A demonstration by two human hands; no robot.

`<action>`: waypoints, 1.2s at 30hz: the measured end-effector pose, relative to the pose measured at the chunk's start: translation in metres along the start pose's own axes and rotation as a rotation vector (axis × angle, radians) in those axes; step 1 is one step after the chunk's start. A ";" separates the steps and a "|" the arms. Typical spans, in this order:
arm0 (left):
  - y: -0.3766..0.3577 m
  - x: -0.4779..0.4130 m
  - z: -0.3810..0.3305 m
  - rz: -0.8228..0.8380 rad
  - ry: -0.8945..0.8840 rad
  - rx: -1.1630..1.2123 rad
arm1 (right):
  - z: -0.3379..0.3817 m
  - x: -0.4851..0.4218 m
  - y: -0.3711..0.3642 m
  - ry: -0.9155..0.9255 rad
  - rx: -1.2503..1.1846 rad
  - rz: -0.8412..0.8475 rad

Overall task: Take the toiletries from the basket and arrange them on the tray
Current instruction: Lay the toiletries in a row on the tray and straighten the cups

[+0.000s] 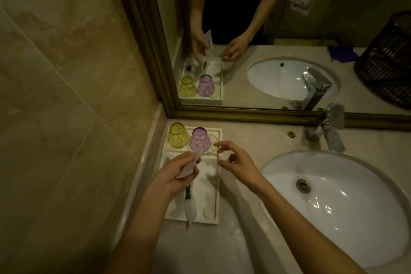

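Head view: the left hand (pixel 175 176) pinched a white sachet (pixel 189 165) over the tray (pixel 216 184); it wanted laying flat beside the near packet (pixel 190 203). Right hand (pixel 235 162) hovered half-curled, empty. Basket only in the mirror (pixel 387 62).

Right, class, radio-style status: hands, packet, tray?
Left hand holds white packet over tray. Right hand open, empty. Two upturned cups occupy tray's far end.

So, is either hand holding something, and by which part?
The left hand pinches a small white translucent sachet by its lower end. The right hand appears empty, fingers spread.
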State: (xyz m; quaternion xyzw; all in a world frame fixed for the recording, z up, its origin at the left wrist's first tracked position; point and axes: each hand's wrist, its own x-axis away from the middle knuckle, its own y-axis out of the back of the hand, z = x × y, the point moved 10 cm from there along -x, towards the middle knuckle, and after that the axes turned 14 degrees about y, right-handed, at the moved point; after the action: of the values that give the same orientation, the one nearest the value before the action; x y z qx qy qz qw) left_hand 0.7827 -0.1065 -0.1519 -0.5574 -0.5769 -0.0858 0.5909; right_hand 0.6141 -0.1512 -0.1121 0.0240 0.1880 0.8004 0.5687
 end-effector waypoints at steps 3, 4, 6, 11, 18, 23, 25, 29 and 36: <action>-0.020 -0.001 0.019 0.118 0.137 -0.049 | 0.006 -0.016 -0.005 0.010 -0.202 0.160; -0.024 -0.002 0.027 0.148 0.182 -0.029 | 0.006 -0.019 -0.010 0.006 -0.230 0.216; -0.028 -0.001 0.039 0.173 0.235 0.007 | 0.004 -0.024 -0.018 -0.014 -0.265 0.300; 0.019 -0.004 0.033 -0.060 0.138 -0.082 | -0.024 -0.030 -0.013 -0.161 -0.230 0.322; 0.052 -0.004 0.019 -0.473 -0.200 -0.496 | -0.059 -0.047 -0.025 -0.188 0.246 0.453; 0.045 0.000 0.023 -0.761 -0.359 -0.968 | -0.063 -0.062 -0.045 -0.060 0.577 0.514; 0.026 0.006 0.028 -0.806 -0.572 -1.384 | -0.067 -0.065 -0.049 -0.048 0.664 0.517; 0.007 -0.019 0.071 -0.598 -0.632 -1.944 | -0.067 -0.065 -0.054 -0.011 0.829 0.521; 0.011 -0.035 0.080 -0.643 -0.601 -2.031 | -0.042 -0.044 -0.060 0.311 1.052 0.387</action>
State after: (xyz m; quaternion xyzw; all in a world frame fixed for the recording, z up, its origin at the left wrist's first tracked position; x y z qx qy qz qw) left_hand 0.7330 -0.0611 -0.2081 -0.6052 -0.4760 -0.5300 -0.3552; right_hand 0.6731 -0.1866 -0.1626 0.2195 0.6337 0.6830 0.2894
